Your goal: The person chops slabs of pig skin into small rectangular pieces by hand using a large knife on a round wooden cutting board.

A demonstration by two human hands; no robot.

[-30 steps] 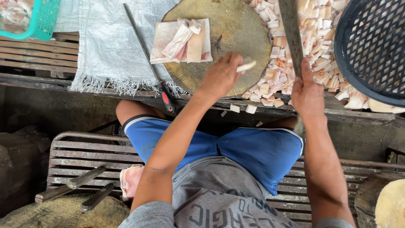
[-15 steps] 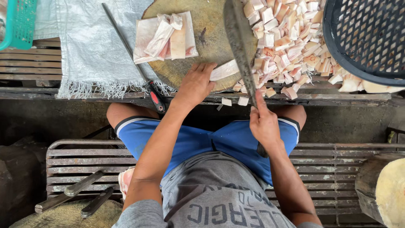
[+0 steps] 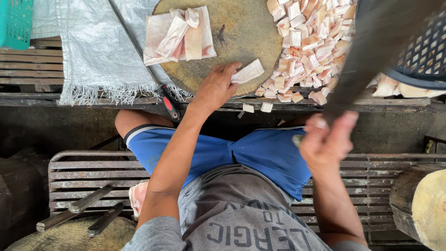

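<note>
Nearby, cut pieces (image 3: 306,42) crowd the round block (image 3: 241,32) beside a dark basket (image 3: 418,56).

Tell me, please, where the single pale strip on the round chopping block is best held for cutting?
Press down on the strip at its near-left end, coming from the block's front edge, as the left hand does. It lies flat and slanted, so the far-right end stays free for the cleaver raised in the right hand.

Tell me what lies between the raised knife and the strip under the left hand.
Nothing visible does. The knife is lifted in the right hand, and the strip lies uncovered on the chopping block, the left hand pinning only its near end.
</note>
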